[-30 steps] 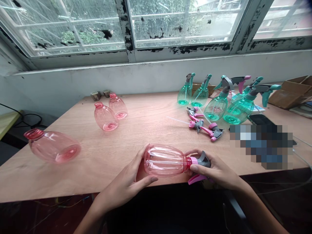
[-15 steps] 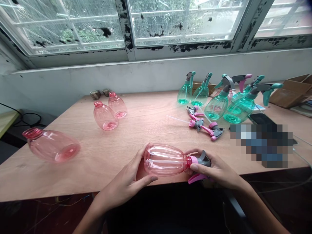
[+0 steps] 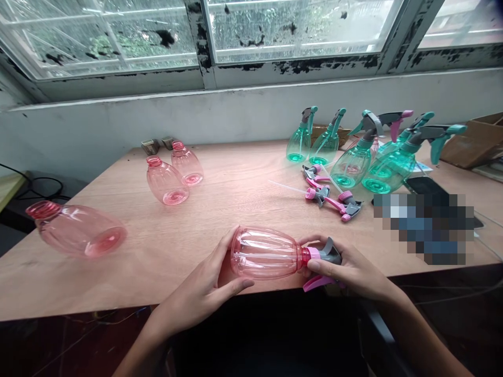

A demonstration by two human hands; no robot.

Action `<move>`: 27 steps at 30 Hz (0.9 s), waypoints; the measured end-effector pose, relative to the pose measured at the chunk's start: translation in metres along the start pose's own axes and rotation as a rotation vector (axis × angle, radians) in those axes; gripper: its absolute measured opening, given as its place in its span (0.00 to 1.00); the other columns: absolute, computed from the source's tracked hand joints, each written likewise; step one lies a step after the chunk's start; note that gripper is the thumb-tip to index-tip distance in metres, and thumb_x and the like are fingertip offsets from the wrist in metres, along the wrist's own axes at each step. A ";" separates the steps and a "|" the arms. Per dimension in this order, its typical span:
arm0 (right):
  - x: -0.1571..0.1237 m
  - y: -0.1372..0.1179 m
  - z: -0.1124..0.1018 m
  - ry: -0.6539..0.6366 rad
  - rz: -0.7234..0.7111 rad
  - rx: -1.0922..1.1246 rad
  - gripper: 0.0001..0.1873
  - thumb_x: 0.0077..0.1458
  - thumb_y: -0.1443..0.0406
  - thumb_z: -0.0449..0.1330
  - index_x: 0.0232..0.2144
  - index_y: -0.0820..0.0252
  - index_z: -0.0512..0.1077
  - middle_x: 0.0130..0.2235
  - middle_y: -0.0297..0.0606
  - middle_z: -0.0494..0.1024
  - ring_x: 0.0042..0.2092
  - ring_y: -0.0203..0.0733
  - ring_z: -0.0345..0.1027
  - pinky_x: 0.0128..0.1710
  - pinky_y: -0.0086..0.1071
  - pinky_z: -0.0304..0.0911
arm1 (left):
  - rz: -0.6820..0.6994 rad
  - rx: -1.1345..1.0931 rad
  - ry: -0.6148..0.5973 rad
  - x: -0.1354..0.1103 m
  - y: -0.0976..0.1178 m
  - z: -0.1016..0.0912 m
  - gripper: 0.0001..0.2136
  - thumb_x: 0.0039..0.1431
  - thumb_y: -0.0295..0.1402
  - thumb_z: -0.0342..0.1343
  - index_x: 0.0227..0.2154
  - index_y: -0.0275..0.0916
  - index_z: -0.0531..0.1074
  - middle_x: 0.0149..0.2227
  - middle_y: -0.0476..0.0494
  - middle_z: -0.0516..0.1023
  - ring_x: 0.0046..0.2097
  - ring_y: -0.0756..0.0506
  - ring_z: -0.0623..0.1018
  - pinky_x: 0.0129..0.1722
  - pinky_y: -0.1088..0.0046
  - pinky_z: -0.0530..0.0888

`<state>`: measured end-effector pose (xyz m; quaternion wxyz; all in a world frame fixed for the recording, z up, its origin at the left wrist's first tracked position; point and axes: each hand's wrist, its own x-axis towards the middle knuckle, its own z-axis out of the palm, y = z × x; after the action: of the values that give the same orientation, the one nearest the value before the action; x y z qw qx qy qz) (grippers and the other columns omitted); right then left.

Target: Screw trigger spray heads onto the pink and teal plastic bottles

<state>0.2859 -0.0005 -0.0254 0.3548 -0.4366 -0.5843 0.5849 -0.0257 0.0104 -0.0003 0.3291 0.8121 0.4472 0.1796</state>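
Observation:
A clear pink spray bottle [image 3: 267, 254] lies on its side between my hands at the table's front edge, its neck to the right. My left hand [image 3: 212, 285] is wrapped round its base end, thumb below and fingers behind, partly hidden. At the neck, my right hand [image 3: 341, 267] grips the pink collar of a grey-and-pink spray head [image 3: 328, 254] with thumb and fingers. The head sits on the bottle's neck, its pink trigger pointing down towards me. Beyond my right hand lie several loose pink-and-grey spray heads [image 3: 322, 195], some with thin clear tubes.
Three open pink bottles, such as the nearest one [image 3: 80, 230], stand at left. Several green spray bottles [image 3: 351, 166] with heads are at back right. A phone [image 3: 430, 191], a pixelated patch and a cardboard box [image 3: 473, 141] are on the right. A window [image 3: 294, 31] runs behind.
The camera view has shifted slightly, so the table and its things sit a little higher. My hands keep the same hold on the pink spray bottle and its head.

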 end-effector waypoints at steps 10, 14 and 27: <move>0.000 0.000 -0.001 0.025 -0.009 -0.072 0.18 0.59 0.54 0.67 0.48 0.54 0.74 0.36 0.33 0.81 0.38 0.41 0.76 0.37 0.30 0.70 | 0.002 0.003 -0.008 0.000 -0.001 0.001 0.38 0.69 0.45 0.55 0.71 0.56 0.35 0.74 0.52 0.45 0.73 0.40 0.51 0.71 0.58 0.53; -0.001 0.000 -0.001 0.029 -0.018 -0.084 0.19 0.59 0.54 0.67 0.48 0.55 0.74 0.36 0.34 0.82 0.37 0.42 0.76 0.37 0.30 0.71 | 0.001 0.003 -0.003 0.000 0.000 0.001 0.38 0.69 0.45 0.55 0.71 0.55 0.36 0.74 0.51 0.46 0.72 0.37 0.52 0.71 0.56 0.54; -0.001 -0.004 -0.001 0.051 -0.028 -0.120 0.21 0.58 0.53 0.67 0.49 0.58 0.75 0.35 0.38 0.83 0.37 0.47 0.78 0.36 0.35 0.74 | -0.006 0.003 0.022 0.001 0.002 0.001 0.38 0.68 0.45 0.57 0.71 0.54 0.39 0.73 0.49 0.47 0.72 0.34 0.53 0.70 0.54 0.55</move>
<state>0.2865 -0.0005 -0.0213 0.3510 -0.4637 -0.6152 0.5322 -0.0238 0.0104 0.0003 0.3235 0.8092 0.4535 0.1866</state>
